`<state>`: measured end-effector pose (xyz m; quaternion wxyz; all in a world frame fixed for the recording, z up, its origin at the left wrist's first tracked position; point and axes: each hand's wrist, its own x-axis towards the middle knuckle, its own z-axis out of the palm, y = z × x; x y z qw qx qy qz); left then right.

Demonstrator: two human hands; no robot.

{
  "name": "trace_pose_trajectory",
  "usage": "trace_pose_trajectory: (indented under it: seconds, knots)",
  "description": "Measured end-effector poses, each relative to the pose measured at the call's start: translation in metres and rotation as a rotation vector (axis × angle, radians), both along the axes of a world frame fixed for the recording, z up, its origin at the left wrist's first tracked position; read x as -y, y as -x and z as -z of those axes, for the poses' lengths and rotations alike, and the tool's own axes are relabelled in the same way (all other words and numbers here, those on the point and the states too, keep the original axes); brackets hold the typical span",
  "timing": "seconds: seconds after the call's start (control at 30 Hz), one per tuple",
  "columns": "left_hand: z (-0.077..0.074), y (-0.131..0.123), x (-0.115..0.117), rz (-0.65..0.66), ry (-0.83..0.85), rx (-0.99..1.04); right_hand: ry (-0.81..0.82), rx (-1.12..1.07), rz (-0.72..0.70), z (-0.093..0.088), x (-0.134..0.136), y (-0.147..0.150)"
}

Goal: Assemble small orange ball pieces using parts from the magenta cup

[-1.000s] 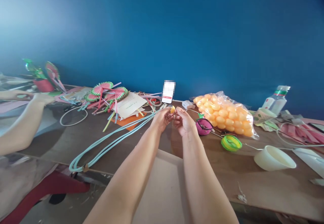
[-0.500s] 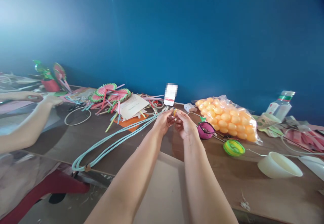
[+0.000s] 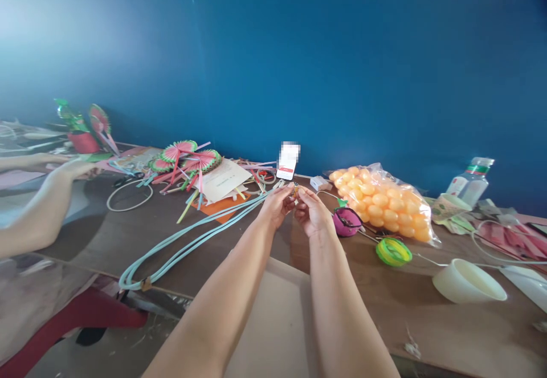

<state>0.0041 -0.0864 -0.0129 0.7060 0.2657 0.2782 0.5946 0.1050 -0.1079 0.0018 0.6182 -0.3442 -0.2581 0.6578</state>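
Note:
My left hand [image 3: 276, 206] and my right hand [image 3: 314, 211] meet over the middle of the table, fingertips pinched together. Between them is a small yellowish piece with dark parts [image 3: 294, 190], too small to name and partly covered by the fingers. Both hands are closed on it. Long light-blue tubes [image 3: 188, 245] run from the left edge of the table up to beside my left hand; whether they touch it I cannot tell. A phone [image 3: 289, 160] with a lit screen leans on the blue wall just beyond my fingers. Right of my right hand sits a small magenta pouch [image 3: 347, 222].
A clear bag of orange balls [image 3: 384, 202] lies at the back right. Nearer are a green-yellow coil [image 3: 394, 251] and a pale round tub [image 3: 469, 281]. Paper fans [image 3: 179, 151] and a white sheet [image 3: 222, 179] lie back left. Another person's arm [image 3: 47, 212] rests at far left.
My hands stay together in nearly the same place, still pinching the small piece. The view has shifted slightly. At far left the other person's hand has moved a little.

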Motion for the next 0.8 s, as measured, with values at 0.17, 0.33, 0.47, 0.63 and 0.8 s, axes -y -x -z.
trace_pose_trajectory:
  seconds: [0.17,0.33,0.47,0.63,0.8]
  knots:
    - [-0.0016,0.0001,0.0012,0.002,-0.020,0.008,-0.013,0.008,0.009,-0.0009,0.0005,0.0009]
    - [-0.0023,0.0001,0.0018,0.004,-0.028,0.013,0.004,0.012,0.027,-0.0015,0.0005,0.0017]
    - [-0.0033,0.0000,0.0024,0.008,-0.037,0.011,0.004,0.015,0.037,-0.0026,0.0010,0.0025]
    - [-0.0056,-0.0001,0.0044,0.006,-0.052,0.024,-0.014,-0.002,0.027,-0.0029,0.0020,0.0030]
    - [-0.0054,-0.0002,0.0044,0.012,-0.063,0.027,-0.029,-0.028,0.022,-0.0021,0.0021,0.0039]
